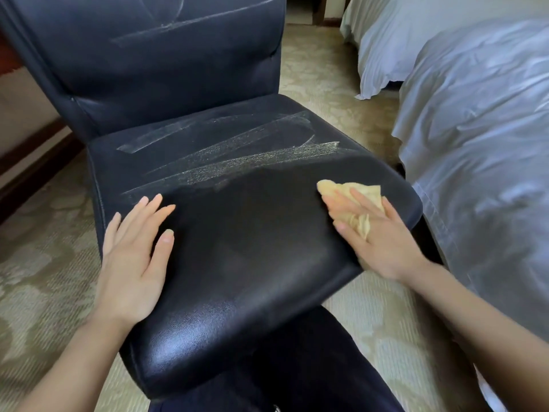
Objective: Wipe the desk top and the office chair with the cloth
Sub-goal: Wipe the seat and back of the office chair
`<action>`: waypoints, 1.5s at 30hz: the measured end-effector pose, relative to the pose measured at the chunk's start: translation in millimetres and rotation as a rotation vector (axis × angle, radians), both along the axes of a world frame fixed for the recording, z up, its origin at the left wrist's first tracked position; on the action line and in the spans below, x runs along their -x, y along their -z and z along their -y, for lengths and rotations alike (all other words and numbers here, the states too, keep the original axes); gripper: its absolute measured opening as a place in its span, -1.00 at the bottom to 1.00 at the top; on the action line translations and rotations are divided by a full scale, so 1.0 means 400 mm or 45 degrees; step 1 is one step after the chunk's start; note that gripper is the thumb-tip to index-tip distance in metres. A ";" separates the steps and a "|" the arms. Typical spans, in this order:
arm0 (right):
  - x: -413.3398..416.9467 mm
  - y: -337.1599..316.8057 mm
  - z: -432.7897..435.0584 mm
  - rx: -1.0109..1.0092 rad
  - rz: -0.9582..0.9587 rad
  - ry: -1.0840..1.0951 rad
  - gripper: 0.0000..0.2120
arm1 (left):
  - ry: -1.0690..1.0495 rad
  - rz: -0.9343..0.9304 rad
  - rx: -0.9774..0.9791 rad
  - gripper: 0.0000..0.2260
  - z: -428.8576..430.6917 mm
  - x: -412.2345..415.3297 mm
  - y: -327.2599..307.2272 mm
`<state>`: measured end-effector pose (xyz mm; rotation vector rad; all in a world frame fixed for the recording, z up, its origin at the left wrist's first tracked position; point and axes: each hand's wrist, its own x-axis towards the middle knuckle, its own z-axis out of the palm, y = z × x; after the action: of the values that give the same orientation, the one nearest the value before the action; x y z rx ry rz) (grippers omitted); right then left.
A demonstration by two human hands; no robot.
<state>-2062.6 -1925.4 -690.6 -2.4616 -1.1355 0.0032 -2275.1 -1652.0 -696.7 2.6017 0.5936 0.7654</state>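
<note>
The person's legs (297,370) in dark trousers are showing at the very bottom, right against the front of the office chair (237,263). The shiny black seat (252,233) is sitting just past them.

The left hand (133,251) is lying flat on the front left part of the seat. Its fingers (154,209) are straight and a little spread, holding nothing.

The right hand (377,233) is pressing down on a yellow cloth (359,191) on the right side of the seat, near the edge. Its fingers (341,203) are looking straight on top of the cloth. A scrunched bit of cloth is poking out between them, so they may be pinching it a little; it is hard to tell.

Farther back, pale dusty streaks (237,147) are running across the back half of the seat. The front half is looking dark and clean. The backrest (163,63) is standing up behind, with a few thin streaks near its top.

A patterned carpet (44,263) is lying under the chair. On the right, a bed (475,129) with a white cover is standing just beside the chair, and another bed (386,46) is standing behind it.
</note>
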 end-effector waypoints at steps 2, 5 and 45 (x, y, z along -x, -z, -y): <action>-0.069 -0.014 0.006 0.082 -0.077 0.113 -0.63 | -0.001 0.007 -0.002 -0.48 0.003 0.002 0.001; -0.177 -0.022 0.001 0.247 -0.159 0.270 -0.48 | -0.020 0.033 0.020 -0.48 0.003 0.005 0.005; -0.100 -0.039 -0.054 0.320 0.088 -0.745 -0.53 | -0.193 -0.110 0.098 -0.46 -0.040 -0.002 0.007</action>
<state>-2022.4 -1903.9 -675.2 -2.2466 -1.9474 0.2483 -2274.5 -1635.9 -699.5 2.5510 0.8372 0.6641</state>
